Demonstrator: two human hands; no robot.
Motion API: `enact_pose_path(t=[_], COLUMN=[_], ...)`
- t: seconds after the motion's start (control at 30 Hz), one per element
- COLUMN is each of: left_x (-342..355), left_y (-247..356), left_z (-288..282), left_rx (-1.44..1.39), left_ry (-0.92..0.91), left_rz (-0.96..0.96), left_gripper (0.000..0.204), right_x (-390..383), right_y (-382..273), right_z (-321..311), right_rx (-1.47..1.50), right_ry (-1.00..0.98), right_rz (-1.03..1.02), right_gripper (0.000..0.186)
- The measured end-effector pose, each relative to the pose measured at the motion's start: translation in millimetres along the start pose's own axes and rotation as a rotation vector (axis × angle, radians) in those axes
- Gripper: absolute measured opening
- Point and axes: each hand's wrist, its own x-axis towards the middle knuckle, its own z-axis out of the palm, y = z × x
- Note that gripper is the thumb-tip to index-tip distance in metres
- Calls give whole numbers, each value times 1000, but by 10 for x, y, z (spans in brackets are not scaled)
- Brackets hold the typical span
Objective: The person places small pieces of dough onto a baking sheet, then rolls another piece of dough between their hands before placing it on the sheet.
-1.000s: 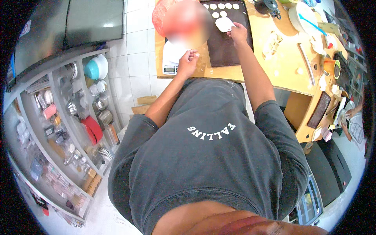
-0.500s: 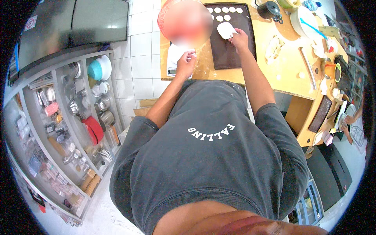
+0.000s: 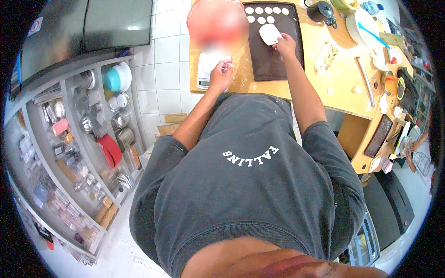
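My right hand (image 3: pixel 286 47) grips a white dough scraper (image 3: pixel 269 34) with a rounded edge. It holds the scraper above a dark baking tray (image 3: pixel 270 65). Several small, pale dough rounds (image 3: pixel 268 10) lie in rows at the tray's far end. Over a white kitchen scale (image 3: pixel 203 76) with a small display, my left hand (image 3: pixel 221 73) has its fingers curled together. Whatever it may hold is too small to make out. Beyond the scale sits a large red bowl (image 3: pixel 199 23), its contents blurred.
Toward the right of the wooden table (image 3: pixel 320 95) are a dough sheet with round cut-outs (image 3: pixel 327 59), a rolling pin (image 3: pixel 365 81), a dark pot (image 3: pixel 320 11) and a white tub (image 3: pixel 359 28). Crowded shelves (image 3: pixel 79 153) stand left. At the far right, another person's arm shows.
The view has shifted slightly. Both hands keep nearly the same places, the right one still with the scraper over the tray.
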Motion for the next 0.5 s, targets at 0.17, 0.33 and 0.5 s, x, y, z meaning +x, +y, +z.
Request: enact_pose_path(t=[0.17,0.33,0.5], left_x=[29,-7,127], left_y=[-14,105,307], left_z=[18,91,284], left_rx=[5,56,158], left_ry=[12,12,15], left_rz=[14,-26,63], left_gripper=[31,31,31], right_x=[-199,-160,190], right_y=[-67,-70,-70], right_z=[-121,-449,-777], right_rx=[-53,-4,-177], right_ry=[-22,43,131], right_rz=[-43,-79,-219], right_gripper=[33,32,31])
